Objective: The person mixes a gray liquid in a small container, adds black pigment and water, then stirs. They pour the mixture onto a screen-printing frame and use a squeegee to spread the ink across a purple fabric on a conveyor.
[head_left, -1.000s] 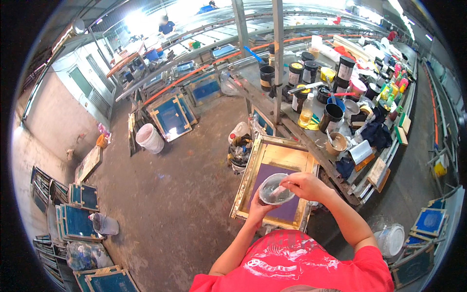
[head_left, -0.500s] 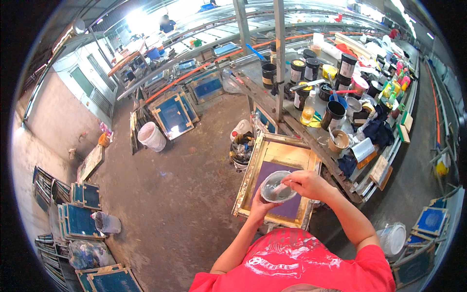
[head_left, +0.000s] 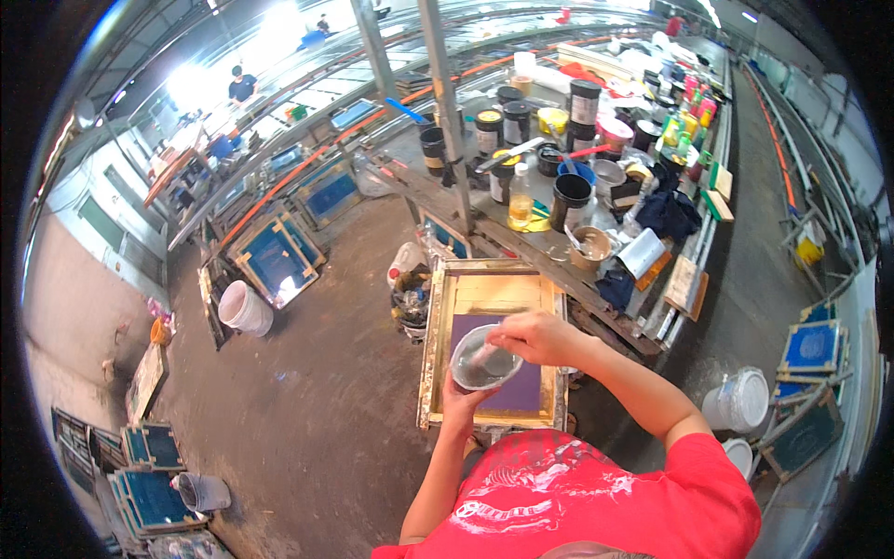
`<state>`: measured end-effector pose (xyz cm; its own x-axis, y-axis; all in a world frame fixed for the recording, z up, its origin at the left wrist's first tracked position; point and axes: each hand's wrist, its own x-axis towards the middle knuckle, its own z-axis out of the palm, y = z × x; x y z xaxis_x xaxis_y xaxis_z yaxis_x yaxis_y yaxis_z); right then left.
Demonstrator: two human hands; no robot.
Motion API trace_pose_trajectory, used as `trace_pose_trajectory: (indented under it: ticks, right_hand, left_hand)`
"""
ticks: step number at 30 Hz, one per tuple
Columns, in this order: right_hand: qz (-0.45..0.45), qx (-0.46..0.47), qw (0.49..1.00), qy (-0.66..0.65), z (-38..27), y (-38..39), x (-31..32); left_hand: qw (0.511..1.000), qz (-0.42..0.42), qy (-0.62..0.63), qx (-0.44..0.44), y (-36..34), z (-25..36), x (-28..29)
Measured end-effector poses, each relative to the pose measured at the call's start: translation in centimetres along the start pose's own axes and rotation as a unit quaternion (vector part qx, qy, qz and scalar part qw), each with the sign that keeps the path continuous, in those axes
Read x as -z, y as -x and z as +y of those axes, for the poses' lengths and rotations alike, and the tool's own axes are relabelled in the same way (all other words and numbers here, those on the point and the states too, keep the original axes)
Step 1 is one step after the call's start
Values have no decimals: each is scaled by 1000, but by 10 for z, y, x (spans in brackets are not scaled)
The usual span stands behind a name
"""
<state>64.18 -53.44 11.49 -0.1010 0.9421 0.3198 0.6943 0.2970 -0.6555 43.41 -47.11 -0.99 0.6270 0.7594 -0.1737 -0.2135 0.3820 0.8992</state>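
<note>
My left hand [head_left: 461, 401] is wrapped round the side of a translucent plastic bowl [head_left: 496, 376] that holds a greyish, wet-looking substance. Above the bowl's far right rim, my right hand [head_left: 535, 337] is closed on a pale stirring stick [head_left: 481, 355], whose lower end dips into the bowl. The fingers hide the stick's upper part, so its exact kind cannot be told. Directly under the bowl lies a wooden-edged printing screen [head_left: 431, 354] with a purple mesh area [head_left: 523, 391], partly covered by my hands and the bowl.
Right of the screen, a long bench [head_left: 521, 244] carries black tubs [head_left: 570, 200], a squeeze bottle [head_left: 520, 207], a brown pot [head_left: 589, 247] and dark cloths [head_left: 669, 214]. A metal post [head_left: 445, 121] rises at its edge. White buckets [head_left: 736, 399] stand right; framed screens [head_left: 275, 256] lean left.
The view has turned to the right, so the surroundings sit further left. My right hand is slightly higher against the bowl, and the stick has shifted inside it. Both hands keep their hold.
</note>
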Motion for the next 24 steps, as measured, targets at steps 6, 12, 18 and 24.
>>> trace_pose_trajectory:
  ticks: [6,12,18,24]
  right_hand:
    - [-21,-36,995,88,9,3,24]
    - [-66,-36,997,-30,4,7,5]
    - [46,-28,995,90,12,5,27]
    - [-17,-37,999,3,3,12,10]
  left_hand:
    - [999,35,14,13,0,2,-1]
    - [1000,3,2,13,-3,-4,0]
    - [1000,20,14,13,-3,-3,0]
    - [999,12,-41,7,-8,-4,0]
